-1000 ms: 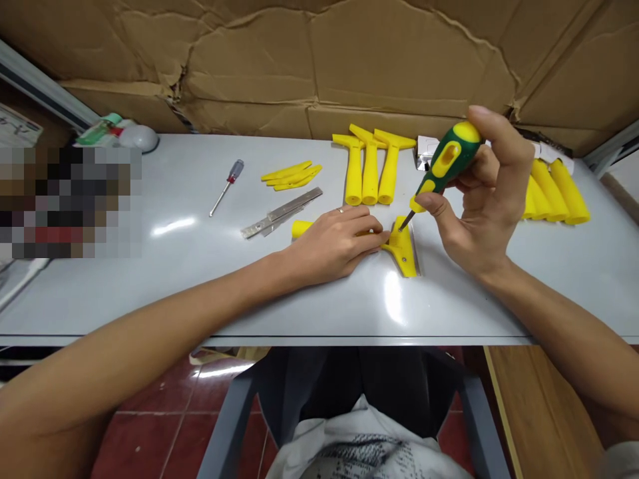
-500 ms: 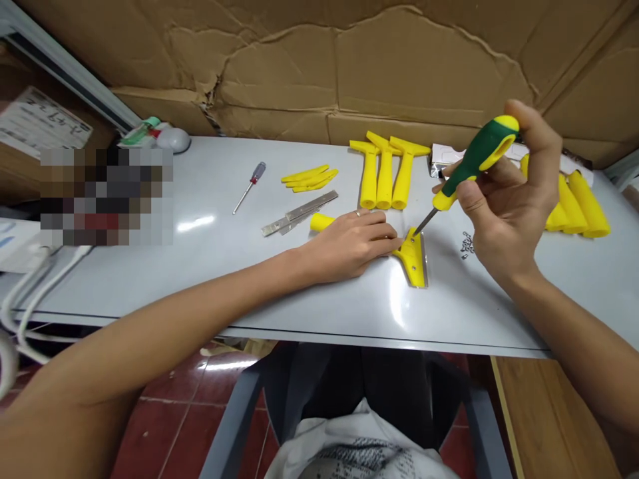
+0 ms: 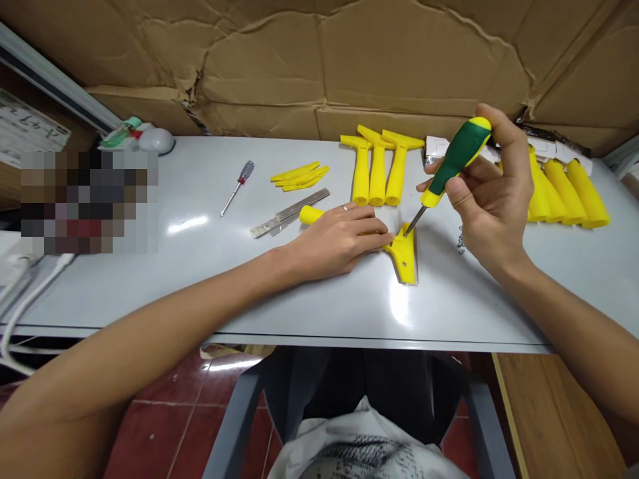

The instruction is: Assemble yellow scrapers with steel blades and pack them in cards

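A yellow scraper (image 3: 407, 256) lies flat on the table, its wide head to the right with a clear strip along the edge. My left hand (image 3: 344, 241) is wrapped over its handle, whose end sticks out on the left. My right hand (image 3: 494, 193) grips a green and yellow screwdriver (image 3: 452, 163), held at a slant. The screwdriver's tip meets the upper part of the scraper head, at or close to a screw there. A second screw shows lower on the head. Small loose screws (image 3: 460, 241) lie beside my right hand, partly hidden by it.
Behind stand several yellow scraper handles (image 3: 378, 173), with more yellow handles (image 3: 569, 193) at right. Left of my hand lie yellow strips (image 3: 300, 176), metal blades (image 3: 292, 213) and a small screwdriver (image 3: 237, 188). White cables (image 3: 32, 299) hang at the left edge; cardboard (image 3: 269, 60) backs the table.
The view has shifted a little, so most things sit further left. The screwdriver stays in my right hand with its tip at the scraper head; my left hand keeps its hold.
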{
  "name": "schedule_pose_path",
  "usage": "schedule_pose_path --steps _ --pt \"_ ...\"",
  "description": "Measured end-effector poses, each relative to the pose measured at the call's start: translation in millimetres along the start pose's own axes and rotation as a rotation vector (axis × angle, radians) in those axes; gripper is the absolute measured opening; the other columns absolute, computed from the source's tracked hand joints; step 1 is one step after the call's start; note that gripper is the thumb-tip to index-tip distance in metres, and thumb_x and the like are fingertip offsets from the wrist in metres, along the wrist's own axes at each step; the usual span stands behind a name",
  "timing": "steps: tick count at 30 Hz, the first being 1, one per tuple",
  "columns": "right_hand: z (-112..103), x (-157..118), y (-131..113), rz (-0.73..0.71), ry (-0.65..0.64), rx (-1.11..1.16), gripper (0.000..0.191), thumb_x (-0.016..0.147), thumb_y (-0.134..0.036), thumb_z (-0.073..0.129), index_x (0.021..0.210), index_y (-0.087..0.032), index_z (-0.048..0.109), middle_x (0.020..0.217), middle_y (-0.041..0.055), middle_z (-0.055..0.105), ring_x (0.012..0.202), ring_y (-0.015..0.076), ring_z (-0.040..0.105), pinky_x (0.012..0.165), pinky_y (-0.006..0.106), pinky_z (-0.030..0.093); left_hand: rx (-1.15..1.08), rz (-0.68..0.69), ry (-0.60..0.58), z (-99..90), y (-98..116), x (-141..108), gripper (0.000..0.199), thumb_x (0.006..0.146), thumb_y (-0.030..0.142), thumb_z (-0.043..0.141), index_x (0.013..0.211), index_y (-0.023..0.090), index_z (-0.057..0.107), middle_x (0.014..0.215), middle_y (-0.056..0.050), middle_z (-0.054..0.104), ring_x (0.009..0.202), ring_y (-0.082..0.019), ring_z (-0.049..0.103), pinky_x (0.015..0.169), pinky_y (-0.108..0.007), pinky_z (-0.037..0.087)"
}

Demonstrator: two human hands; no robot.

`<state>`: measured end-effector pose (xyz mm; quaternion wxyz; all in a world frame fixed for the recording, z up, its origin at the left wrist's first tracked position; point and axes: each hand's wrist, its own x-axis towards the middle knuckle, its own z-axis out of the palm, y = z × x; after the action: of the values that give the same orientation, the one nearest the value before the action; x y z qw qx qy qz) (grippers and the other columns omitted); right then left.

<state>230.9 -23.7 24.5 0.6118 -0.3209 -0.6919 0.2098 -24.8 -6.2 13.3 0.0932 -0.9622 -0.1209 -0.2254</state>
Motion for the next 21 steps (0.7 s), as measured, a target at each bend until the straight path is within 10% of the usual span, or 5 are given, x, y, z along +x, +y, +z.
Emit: schedule_pose_path --steps 21 --pt "-15 15 -19 0.02 -0.272 0.083 0.067 0.086 -0.041 0.087 0.145 -0.045 0.056 0.144 0.001 0.063 0.108 0.0254 0.078 0.092 0.047 0.072 0.005 0.007 0.033 0.0 1 1 0.025 0.106 0.011 0.056 0.12 0.018 0.075 0.112 -0.005 0.081 0.101 -0.022 0.068 0.079 -0.035 0.051"
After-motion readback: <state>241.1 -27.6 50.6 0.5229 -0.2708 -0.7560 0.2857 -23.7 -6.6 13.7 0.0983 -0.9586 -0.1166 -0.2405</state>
